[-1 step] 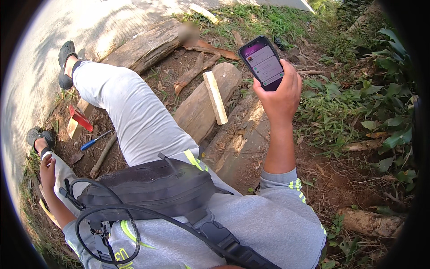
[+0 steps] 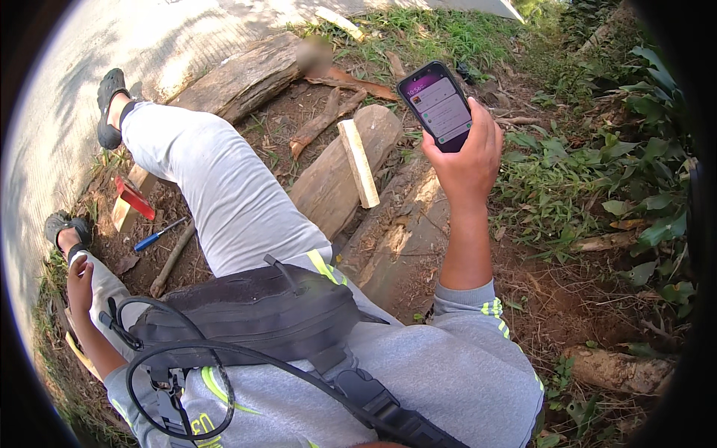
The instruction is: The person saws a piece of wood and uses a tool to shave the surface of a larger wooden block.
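Note:
My right hand is closed around a smartphone, held upright with its lit screen toward me. The screen has a purple background with pale panels. My left hand rests by my left lower leg, its fingers loosely apart and holding nothing. Nearest to it on the ground are a blue-handled screwdriver and a red tool head or blade against a cut block of wood. A pale split stick lies across a flat-topped log below the phone.
A long log lies beyond my right leg, at the edge of a paved strip. Another log runs beside my right forearm. Leafy plants fill the right side. A black bag with cables sits across my waist.

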Tool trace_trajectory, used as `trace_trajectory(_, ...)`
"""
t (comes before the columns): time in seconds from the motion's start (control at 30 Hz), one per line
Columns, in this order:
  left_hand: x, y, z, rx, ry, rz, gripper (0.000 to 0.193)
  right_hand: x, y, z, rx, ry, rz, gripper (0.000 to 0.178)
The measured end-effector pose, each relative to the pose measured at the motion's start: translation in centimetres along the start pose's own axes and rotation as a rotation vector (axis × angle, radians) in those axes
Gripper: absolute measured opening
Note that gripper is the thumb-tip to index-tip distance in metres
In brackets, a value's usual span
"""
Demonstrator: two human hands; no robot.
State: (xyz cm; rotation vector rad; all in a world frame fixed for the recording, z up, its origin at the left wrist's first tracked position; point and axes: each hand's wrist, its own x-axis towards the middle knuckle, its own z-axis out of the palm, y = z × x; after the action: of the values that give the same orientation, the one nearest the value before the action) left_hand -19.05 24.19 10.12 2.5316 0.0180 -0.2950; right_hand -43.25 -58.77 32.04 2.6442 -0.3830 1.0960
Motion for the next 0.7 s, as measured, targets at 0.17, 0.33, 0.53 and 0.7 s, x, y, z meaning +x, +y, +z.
trace_trajectory(0.17,1.2,2.9,2.8,-0.107,-0.159,-0.12,0.053,0.0,-0.4,1.2,-0.035,-0.078,0.033,0.084)
trace_trajectory(0.33,2.8,10.5,8.7,-0.022,-0.134,-0.266,0.102,-6.4,5.7,4.0,-0.035,-0.375,0.337,0.081)
trace_trajectory(0.53,4.7,8.4,16.5,-0.443,0.127,-0.375,0.105,-22.4,15.3,7.9,0.047,-0.931,0.934,0.091)
trace_trajectory(0.7,3.5,11.3,16.0,-0.851,0.056,-0.401,0.085,-29.3,14.9,8.0,-0.07,-1.088,0.812,0.086)
